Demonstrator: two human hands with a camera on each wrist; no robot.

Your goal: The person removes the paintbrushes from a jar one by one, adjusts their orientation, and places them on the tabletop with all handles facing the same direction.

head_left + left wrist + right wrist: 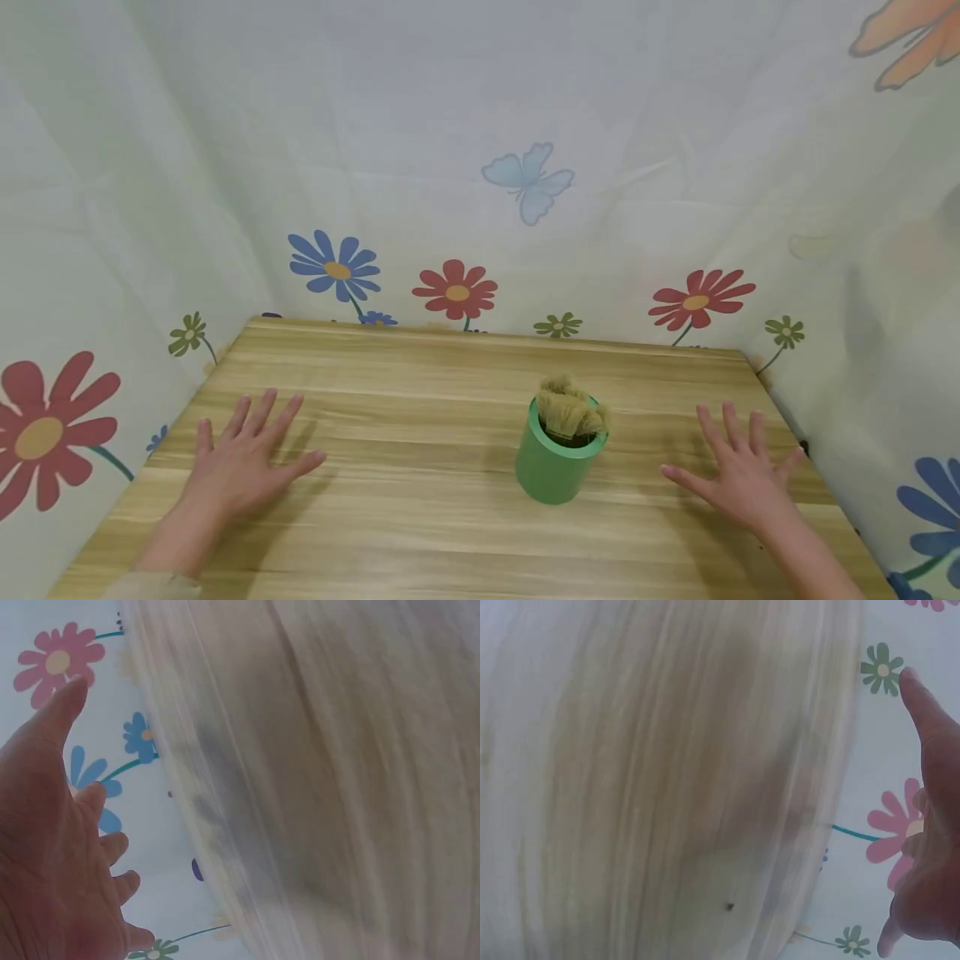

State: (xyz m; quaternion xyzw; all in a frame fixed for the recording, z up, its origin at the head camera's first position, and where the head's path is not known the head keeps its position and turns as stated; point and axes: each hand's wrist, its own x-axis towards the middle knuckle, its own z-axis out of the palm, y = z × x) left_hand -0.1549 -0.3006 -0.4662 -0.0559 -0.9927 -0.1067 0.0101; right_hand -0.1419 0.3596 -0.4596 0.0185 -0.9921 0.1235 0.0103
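A green cylindrical cup (557,471) stands upright on the wooden table, right of the middle in the head view. Out of its top stick tan bristly tufts (568,414), like brush heads; their lower parts are hidden inside. My left hand (238,467) is held over the table's left side with fingers spread, well apart from the cup. Over the right side is my right hand (744,479), also spread and with nothing in it; the cup is the nearest thing to it. Both palms face down, each hand casting a shadow on the wood.
The wooden table (405,400) has light grain and a straight back edge. A white curtain (420,167) printed with flowers and a butterfly surrounds it at the back and both sides. In the right wrist view a small dark spot (730,907) marks the tabletop.
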